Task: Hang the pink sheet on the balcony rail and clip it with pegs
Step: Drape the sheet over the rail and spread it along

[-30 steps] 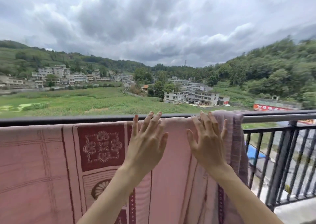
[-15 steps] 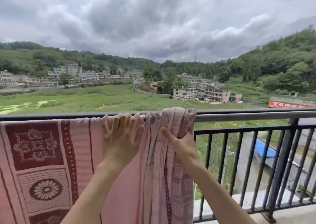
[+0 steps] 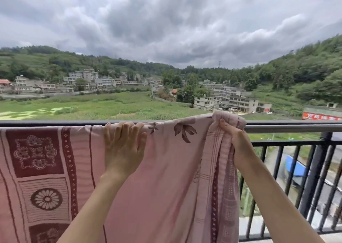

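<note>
The pink sheet (image 3: 170,178), patterned with dark red squares and flowers, hangs over the balcony rail (image 3: 296,128) from the left edge of view to the middle. My left hand (image 3: 124,148) lies flat on the sheet with its fingertips hooked over the top of the rail. My right hand (image 3: 235,141) grips the bunched right end of the sheet and holds it slightly above the rail. No pegs are in view.
To the right of the sheet the rail is bare, with black vertical bars (image 3: 288,178) and a thick post (image 3: 318,168) under it. Beyond the rail lie green fields, buildings and wooded hills far below.
My right hand has closed on the bunched sheet end and drawn it rightward along the rail, spreading the cloth. My left hand stays pressed on the sheet at the rail.
</note>
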A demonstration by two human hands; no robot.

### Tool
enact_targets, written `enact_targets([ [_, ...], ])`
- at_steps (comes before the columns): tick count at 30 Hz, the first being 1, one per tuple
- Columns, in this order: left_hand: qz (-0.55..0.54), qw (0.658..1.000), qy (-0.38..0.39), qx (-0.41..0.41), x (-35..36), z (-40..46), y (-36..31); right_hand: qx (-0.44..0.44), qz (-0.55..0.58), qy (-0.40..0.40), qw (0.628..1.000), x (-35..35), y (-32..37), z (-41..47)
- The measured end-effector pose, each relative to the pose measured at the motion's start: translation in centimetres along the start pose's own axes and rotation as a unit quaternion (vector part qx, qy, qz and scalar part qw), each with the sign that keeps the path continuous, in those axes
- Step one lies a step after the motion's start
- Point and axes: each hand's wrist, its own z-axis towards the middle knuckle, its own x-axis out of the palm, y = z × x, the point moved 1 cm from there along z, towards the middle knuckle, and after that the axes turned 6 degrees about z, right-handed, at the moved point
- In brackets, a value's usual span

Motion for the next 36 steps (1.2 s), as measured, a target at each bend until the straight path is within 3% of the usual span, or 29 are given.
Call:
enact_targets([
  [4,0.006,1.000,0.011,-0.016,-0.1,0.1,-0.3,-0.035,0.040,-0.061,0.997,-3.8,1.5,0.5],
  [14,0.008,1.000,0.005,-0.016,-0.5,0.1,-0.2,-0.094,-0.070,-0.192,0.974,-5.9,2.3,1.9],
  [19,0.004,1.000,0.013,-0.023,-0.8,0.2,-0.7,-0.030,-0.150,-0.273,0.950,-9.6,0.3,1.6],
  [21,0.003,0.999,0.024,-0.029,-0.9,0.0,-1.1,-0.049,-0.208,-0.299,0.930,-9.5,0.1,1.0],
  [23,-0.010,0.999,0.036,-0.038,-1.0,-0.1,-1.8,-0.145,-0.307,-0.327,0.882,-8.1,0.7,0.1],
  [25,-0.022,0.999,0.038,-0.023,-1.1,-0.1,-3.0,-0.267,-0.421,-0.311,0.809,-5.5,0.9,-0.6],
  [28,-0.040,0.997,0.061,0.040,-0.6,0.3,-5.6,-0.363,-0.553,-0.189,0.726,-2.0,-0.8,-0.3],
  [32,-0.019,0.994,0.064,0.090,0.6,0.9,-7.3,-0.321,-0.635,-0.004,0.703,0.3,-4.1,0.9],
  [34,-0.020,0.995,0.038,0.086,1.1,1.0,-6.9,-0.322,-0.672,0.007,0.667,-1.1,-4.5,1.7],
  [36,-0.024,0.996,0.018,0.081,1.5,1.0,-6.7,-0.297,-0.677,-0.013,0.673,-4.1,-3.8,2.2],
])
